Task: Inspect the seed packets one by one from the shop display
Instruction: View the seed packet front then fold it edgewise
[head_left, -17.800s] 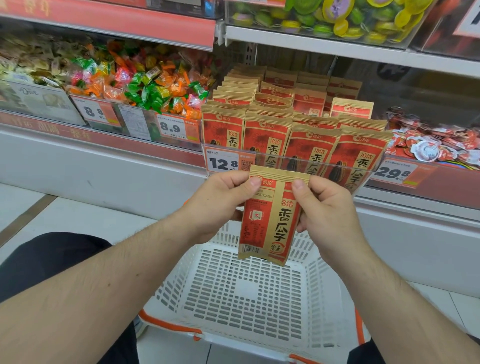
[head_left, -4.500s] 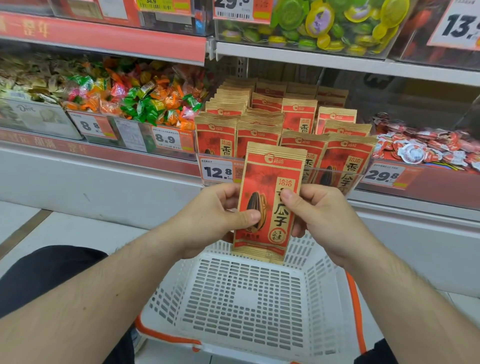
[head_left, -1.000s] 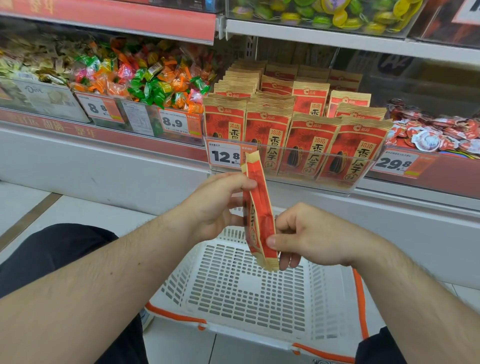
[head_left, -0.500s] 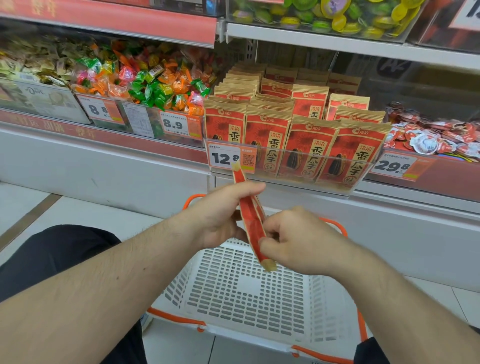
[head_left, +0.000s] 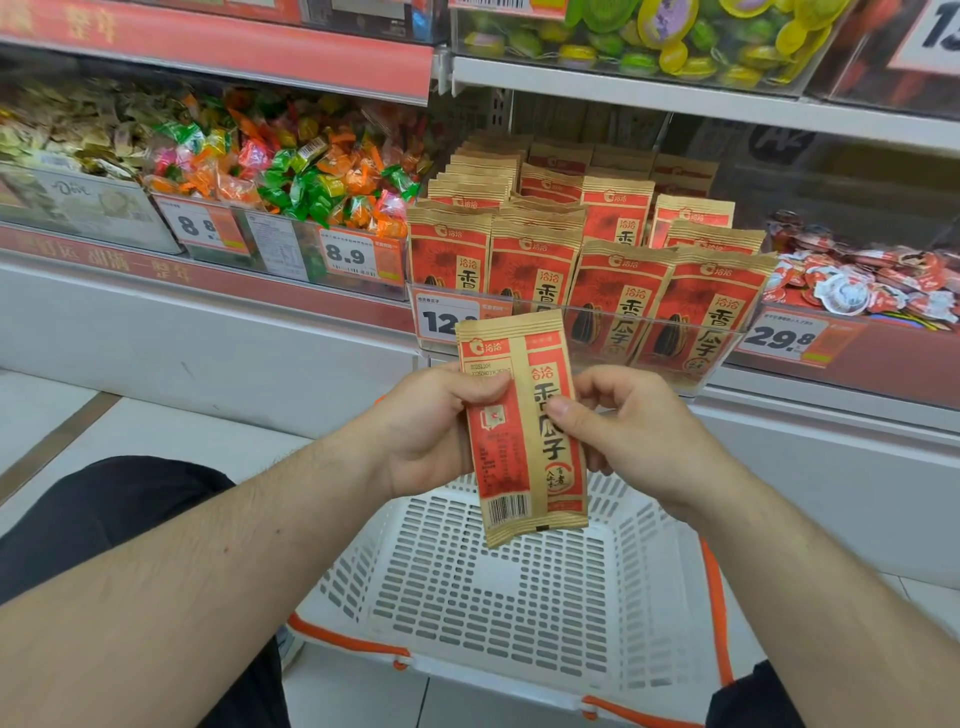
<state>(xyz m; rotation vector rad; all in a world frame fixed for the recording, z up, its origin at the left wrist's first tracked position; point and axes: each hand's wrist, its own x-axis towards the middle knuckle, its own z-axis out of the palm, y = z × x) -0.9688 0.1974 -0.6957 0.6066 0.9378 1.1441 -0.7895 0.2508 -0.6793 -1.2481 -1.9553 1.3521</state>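
Both hands are holding one seed packet (head_left: 522, 426) upright, back side facing the camera, barcode at its lower end. The left hand (head_left: 431, 431) is gripping the packet's left edge, thumb lying across the front. The right hand (head_left: 631, 431) is pinching the packet's right edge, thumb pressing on the printed characters. The packet is hanging above the white basket (head_left: 493, 603), not touching it. Behind the packet, rows of matching packets (head_left: 582, 260) are standing in the clear display bin (head_left: 727, 353). Left of the packet, wrapped candies (head_left: 291, 166) are filling a neighbouring bin.
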